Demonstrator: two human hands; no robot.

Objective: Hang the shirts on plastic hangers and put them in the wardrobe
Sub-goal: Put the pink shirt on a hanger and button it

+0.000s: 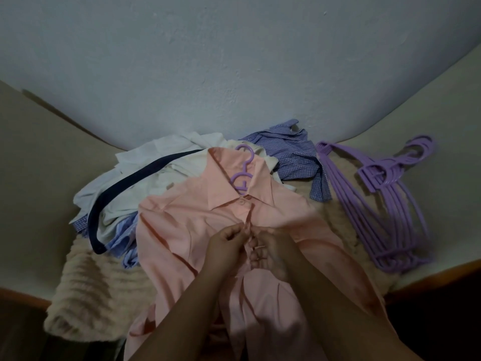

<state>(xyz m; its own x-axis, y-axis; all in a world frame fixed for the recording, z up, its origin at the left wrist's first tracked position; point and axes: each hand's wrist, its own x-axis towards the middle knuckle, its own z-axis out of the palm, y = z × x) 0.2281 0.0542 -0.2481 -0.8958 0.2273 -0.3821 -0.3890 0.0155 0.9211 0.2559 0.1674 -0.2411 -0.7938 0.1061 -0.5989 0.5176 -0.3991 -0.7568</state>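
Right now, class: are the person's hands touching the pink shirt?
Touching. The head view shows the left hand and right hand pinching the front placket of the pink shirt below the collar.

Two bare forearms reach up from the bottom edge, from about six o'clock, and converge near the centre. The left hand [226,243] sits at the nine o'clock side of the meeting point, fingers curled, thumb and fingertips pinching together. The right hand [268,250] sits just beside it at three o'clock, fingers curled inward, knuckles facing up. The hands nearly touch.
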